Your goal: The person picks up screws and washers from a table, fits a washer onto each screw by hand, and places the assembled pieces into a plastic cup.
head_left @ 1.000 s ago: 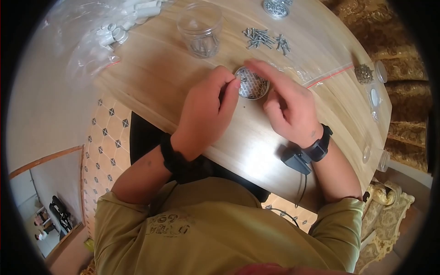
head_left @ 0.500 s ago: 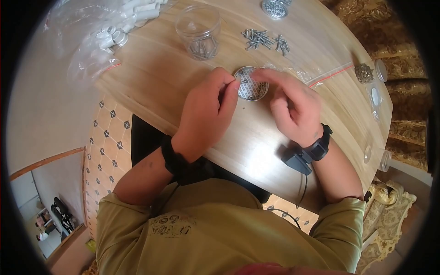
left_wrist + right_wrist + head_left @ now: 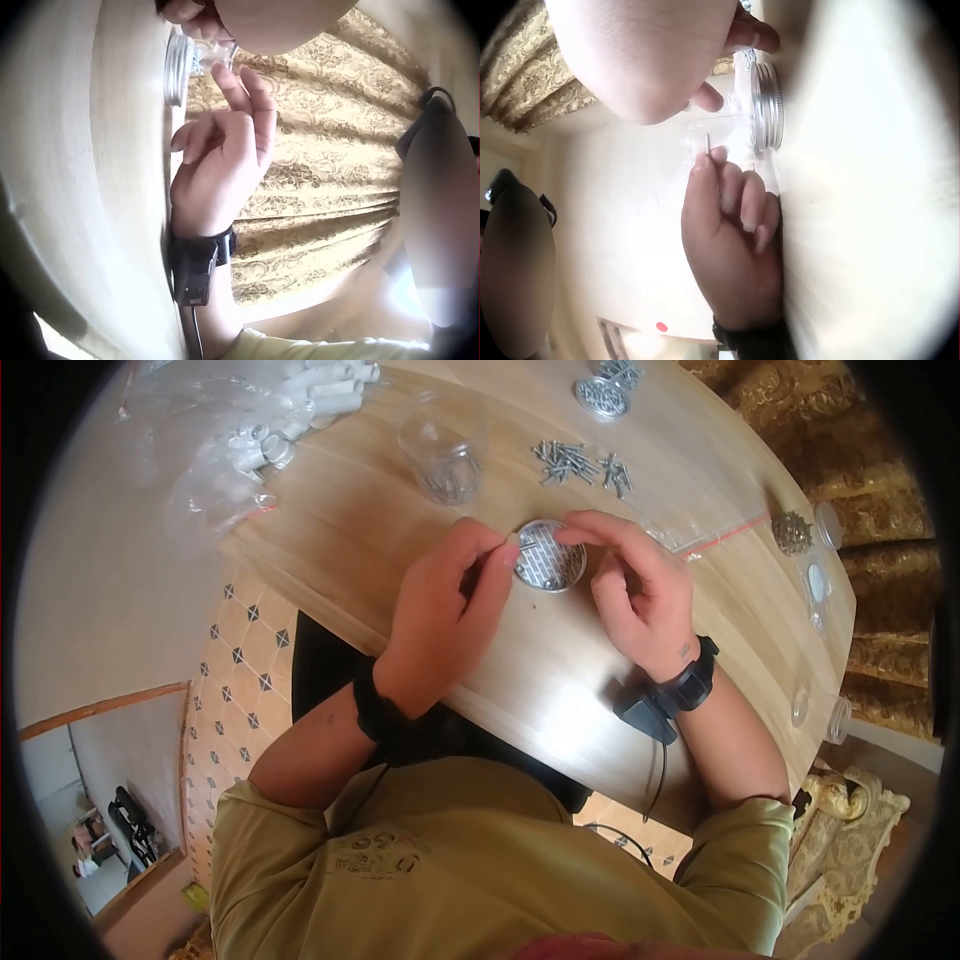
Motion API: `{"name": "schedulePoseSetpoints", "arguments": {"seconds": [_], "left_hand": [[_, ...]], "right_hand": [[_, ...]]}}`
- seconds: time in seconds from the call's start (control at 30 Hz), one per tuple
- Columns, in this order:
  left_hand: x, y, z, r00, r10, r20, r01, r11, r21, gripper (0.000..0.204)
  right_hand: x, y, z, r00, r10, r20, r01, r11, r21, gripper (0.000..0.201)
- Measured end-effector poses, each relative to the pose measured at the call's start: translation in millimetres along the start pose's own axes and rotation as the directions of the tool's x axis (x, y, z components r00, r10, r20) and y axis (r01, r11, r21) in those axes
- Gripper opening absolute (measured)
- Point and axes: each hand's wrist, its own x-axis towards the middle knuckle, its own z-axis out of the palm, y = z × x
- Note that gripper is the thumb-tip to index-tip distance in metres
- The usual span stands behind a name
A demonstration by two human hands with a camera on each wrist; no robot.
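The left hand (image 3: pixel 445 615) pinches a small metal screw (image 3: pixel 528 546) between thumb and index finger at the left edge of a round metal lid (image 3: pixel 552 560). The lid lies on the table with its patterned inner face up. In the right wrist view the screw (image 3: pixel 708 143) points upward from the fingertips of the left hand (image 3: pixel 731 232). The right hand (image 3: pixel 650 590) is at the lid's right side, index finger reaching over the rim, thumb apart, nothing visible held. The left wrist view shows the right hand (image 3: pixel 221 161) with bent fingers beside the lid (image 3: pixel 177 69).
Behind the lid lie loose screws (image 3: pixel 566 462). A clear jar (image 3: pixel 440 445) with metal pieces stands back left, beside bagged white tubes (image 3: pixel 335 405). Another filled lid (image 3: pixel 602 398) is at the back. A spiky brown cluster (image 3: pixel 792 533) and small containers sit along the right edge.
The right hand has drawn back slightly rightward, uncovering more of the lid. The left hand keeps its pinch near the lid's left edge. The head view has shifted slightly.
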Motion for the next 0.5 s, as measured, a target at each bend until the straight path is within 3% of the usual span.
{"name": "schedulePoseSetpoints", "arguments": {"seconds": [0.13,0.2,0.33,0.4,0.43,0.5], "left_hand": [[8,24,-30,0.992,0.044,-0.117,-0.037,0.997,0.06,0.006],[28,33,-49,0.914,0.337,-0.228,-0.283,0.929,0.236,0.01],[60,47,-70,0.939,0.318,-0.128,-0.275,0.923,0.27,0.016],[68,46,-69,0.968,0.193,-0.159,-0.166,0.972,0.168,0.025],[67,42,-68,0.967,0.197,-0.159,-0.17,0.972,0.165,0.025],[62,28,-65,0.932,0.316,-0.178,-0.311,0.949,0.056,0.031]], "right_hand": [[0,6,-1,0.998,0.064,-0.008,-0.063,0.998,0.03,0.045],[-1,7,0,0.99,0.143,0.004,-0.143,0.988,0.06,0.043],[-1,12,0,0.99,0.143,-0.008,-0.142,0.986,0.082,0.042],[-1,16,-1,0.996,0.077,-0.037,-0.075,0.995,0.061,0.041],[1,15,-4,0.996,0.075,-0.038,-0.073,0.996,0.056,0.041],[8,13,-13,0.971,0.074,-0.227,-0.114,0.979,-0.168,0.032]]}}
